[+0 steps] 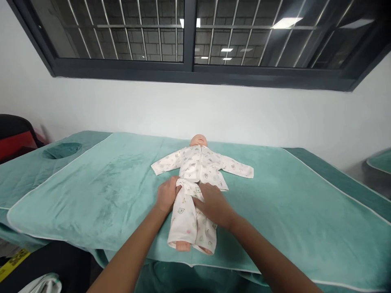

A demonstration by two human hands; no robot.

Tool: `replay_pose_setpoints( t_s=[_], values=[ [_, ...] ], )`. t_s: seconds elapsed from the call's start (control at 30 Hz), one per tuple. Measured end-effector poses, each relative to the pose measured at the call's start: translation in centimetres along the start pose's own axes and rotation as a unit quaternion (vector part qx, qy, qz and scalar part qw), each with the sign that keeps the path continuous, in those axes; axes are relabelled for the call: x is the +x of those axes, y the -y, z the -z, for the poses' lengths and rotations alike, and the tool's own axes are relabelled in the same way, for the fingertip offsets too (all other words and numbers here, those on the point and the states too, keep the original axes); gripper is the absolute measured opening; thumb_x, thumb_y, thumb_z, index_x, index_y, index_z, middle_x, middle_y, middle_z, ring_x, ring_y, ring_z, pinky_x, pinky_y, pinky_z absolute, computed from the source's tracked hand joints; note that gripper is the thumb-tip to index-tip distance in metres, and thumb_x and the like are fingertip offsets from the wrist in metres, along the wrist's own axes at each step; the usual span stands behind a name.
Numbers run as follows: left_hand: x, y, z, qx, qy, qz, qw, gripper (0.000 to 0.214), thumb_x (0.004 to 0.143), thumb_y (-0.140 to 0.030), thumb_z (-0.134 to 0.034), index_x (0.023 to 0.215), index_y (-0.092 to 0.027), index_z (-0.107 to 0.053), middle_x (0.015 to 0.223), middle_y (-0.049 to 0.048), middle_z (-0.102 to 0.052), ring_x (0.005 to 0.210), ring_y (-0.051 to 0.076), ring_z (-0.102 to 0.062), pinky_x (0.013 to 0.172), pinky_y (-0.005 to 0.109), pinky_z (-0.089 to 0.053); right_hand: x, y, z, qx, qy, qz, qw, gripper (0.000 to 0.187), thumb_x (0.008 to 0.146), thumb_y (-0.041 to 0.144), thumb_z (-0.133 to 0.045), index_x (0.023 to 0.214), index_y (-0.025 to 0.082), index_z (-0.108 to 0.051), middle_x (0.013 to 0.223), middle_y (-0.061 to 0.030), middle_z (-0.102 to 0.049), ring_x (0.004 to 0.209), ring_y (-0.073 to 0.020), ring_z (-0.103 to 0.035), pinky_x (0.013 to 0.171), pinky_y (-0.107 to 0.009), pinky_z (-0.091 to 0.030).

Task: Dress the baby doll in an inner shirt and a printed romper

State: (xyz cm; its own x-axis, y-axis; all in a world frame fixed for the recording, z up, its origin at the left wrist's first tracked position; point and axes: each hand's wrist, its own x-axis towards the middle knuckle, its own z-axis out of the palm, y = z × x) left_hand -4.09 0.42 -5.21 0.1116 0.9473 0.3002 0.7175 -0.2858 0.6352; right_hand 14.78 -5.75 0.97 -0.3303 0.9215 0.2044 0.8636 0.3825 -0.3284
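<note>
A baby doll lies on its back in the head view, its head toward the wall. It wears a white printed jacket with both sleeves spread wide. White printed baby pants cover its legs, and the feet show at the leg openings. My left hand is closed on the waistband at its left side. At the right side of the waistband, my right hand grips the cloth with its fingers partly hidden. The waistband sits just below the jacket hem and is bunched.
A green plush sheet covers the bed under the doll, with a round hole at the far left. Behind stand a white wall and a barred window. A black and red chair is at the left.
</note>
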Motion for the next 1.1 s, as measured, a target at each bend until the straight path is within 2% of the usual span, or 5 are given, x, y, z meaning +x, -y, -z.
replay_pose_setpoints(
  t_s=[0.4,0.67,0.83,1.0,1.1],
  values=[
    [-2.2,-1.5,3.9,-0.487,-0.017,0.11,0.866,0.036,0.081,-0.039,-0.059,0.109,-0.017,-0.059,0.108,0.0085,-0.064,0.099,0.023,-0.061,0.081,0.032,-0.047,0.1,-1.5,2.8,0.199,-0.067,-0.054,0.976,0.027,0.092,0.044,-0.049,0.109,0.024,-0.053,0.105,-0.0046,-0.06,0.093,-0.0191,-0.057,0.078,-0.031,-0.045],
    [2.0,-7.3,2.9,0.013,0.048,-0.028,0.998,0.035,0.069,-0.025,-0.07,0.102,-0.021,-0.061,0.111,0.008,-0.055,0.105,0.025,-0.051,0.091,0.037,-0.042,2.7,-0.7,1.6,-0.152,-0.108,-0.079,0.979,0.014,0.093,0.03,-0.046,0.094,0.019,-0.054,0.099,-0.0109,-0.058,0.092,-0.0254,-0.055,0.073,-0.033,-0.04],
    [1.8,-9.3,2.4,0.161,0.028,-0.121,0.979,0.014,0.078,-0.018,-0.056,0.093,-0.02,-0.057,0.106,0.0104,-0.057,0.104,0.028,-0.051,0.086,0.04,-0.041,3.3,-1.5,2.6,0.035,-0.126,-0.14,0.981,0.019,0.094,0.029,-0.039,0.082,0.021,-0.052,0.074,-0.003,-0.058,0.069,-0.0179,-0.055,0.063,-0.028,-0.039],
    [2.6,-5.4,4.2,-0.183,-0.12,0.103,0.97,0.015,0.082,-0.033,-0.051,0.075,-0.02,-0.054,0.071,-0.0002,-0.056,0.072,0.017,-0.055,0.072,0.031,-0.044,0.1,-9.0,4.4,0.42,-0.287,-0.247,0.825,0.031,0.08,0.049,-0.053,0.09,0.019,-0.056,0.081,-0.0027,-0.063,0.072,-0.0186,-0.06,0.061,-0.03,-0.049],
    [3.0,-1.6,5.3,-0.26,-0.179,0.206,0.926,0.018,0.082,-0.034,-0.043,0.077,-0.018,-0.051,0.072,0.0004,-0.056,0.069,0.017,-0.056,0.065,0.03,-0.046,-2.8,-13.8,4.4,0.305,-0.298,-0.35,0.834,0.033,0.074,0.049,-0.056,0.084,0.018,-0.06,0.08,-0.0063,-0.064,0.075,-0.0217,-0.06,0.066,-0.035,-0.051]
  ],
)
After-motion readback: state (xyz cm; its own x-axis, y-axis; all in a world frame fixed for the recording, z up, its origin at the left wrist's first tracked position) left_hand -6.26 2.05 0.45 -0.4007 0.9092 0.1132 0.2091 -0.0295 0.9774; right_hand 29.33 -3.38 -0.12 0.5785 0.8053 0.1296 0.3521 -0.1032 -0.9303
